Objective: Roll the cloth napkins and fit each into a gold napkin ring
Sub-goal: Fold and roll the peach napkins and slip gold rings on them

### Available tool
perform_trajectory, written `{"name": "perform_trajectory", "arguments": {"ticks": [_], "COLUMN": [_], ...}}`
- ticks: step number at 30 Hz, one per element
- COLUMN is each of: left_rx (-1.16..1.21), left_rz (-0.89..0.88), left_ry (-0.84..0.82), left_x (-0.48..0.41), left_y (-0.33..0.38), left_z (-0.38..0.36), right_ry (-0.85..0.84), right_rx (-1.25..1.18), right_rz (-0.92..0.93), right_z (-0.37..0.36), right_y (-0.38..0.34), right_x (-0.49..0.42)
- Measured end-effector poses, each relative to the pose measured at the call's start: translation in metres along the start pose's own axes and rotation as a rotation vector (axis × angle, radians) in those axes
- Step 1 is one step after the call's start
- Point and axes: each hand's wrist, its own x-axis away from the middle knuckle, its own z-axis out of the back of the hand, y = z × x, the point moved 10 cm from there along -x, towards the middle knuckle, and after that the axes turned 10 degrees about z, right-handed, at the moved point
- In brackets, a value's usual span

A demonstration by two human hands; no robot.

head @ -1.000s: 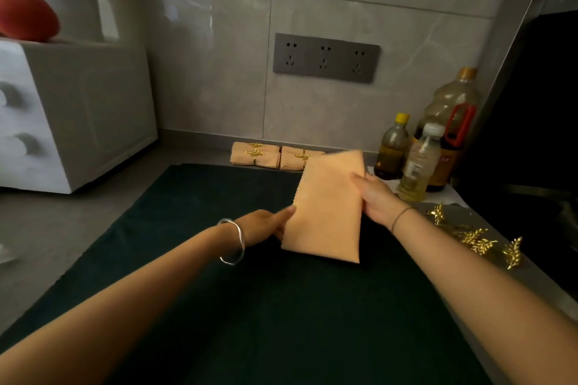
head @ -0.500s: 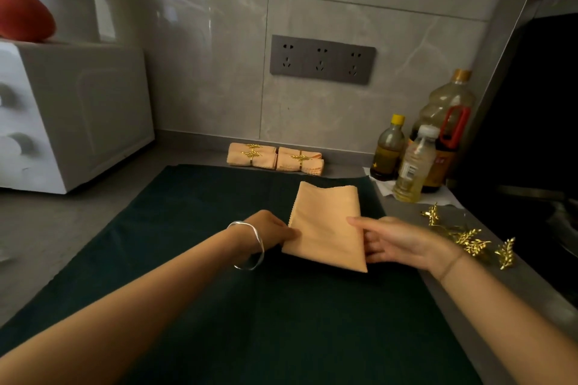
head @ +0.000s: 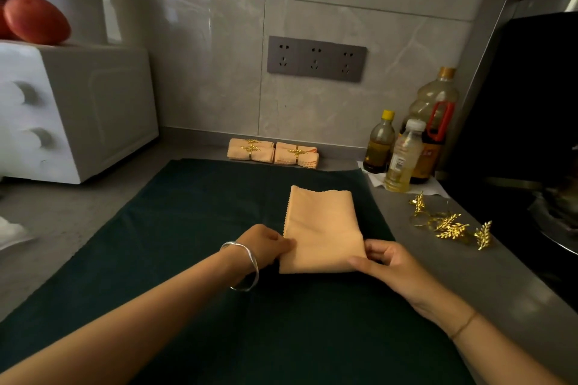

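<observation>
Right hand (head: 386,262) has slid back to the near corner of the folded napkin (head: 322,228), pinching it; left hand (head: 266,244) pinches the left edge.

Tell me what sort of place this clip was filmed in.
Probably a home kitchen counter: cooking oil bottles stand near the tiled wall, a white knobbed countertop appliance sits at left, and a socket panel is set in the tiles.
</observation>
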Motion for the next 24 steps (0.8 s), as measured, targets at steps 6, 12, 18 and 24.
{"name": "perform_trajectory", "arguments": {"ticks": [6,12,18,24], "left_rx": [-0.082,-0.111,-0.16,-0.142], "left_rz": [-0.081,-0.096,-0.035,0.101], "left_ry": [-0.019,0.008,-0.001,0.025], "left_x": [0.007,0.007,-0.001,-0.034], "left_y": [0.001,-0.001,0.003,0.013], "left_z": [-0.007,-0.009,-0.008,0.004], "right_ry": [0.074,0.157,0.199,0.272], "right_rx": [0.183,0.371,0.645,0.755], "right_rz": [0.003,-0.027,-0.082,-0.077], "right_z": [0.01,0.016,0.02,0.026], "right_y": [0.011,0.02,0.021,0.015], "right_x": [0.008,0.001,-0.023,-0.046]}}
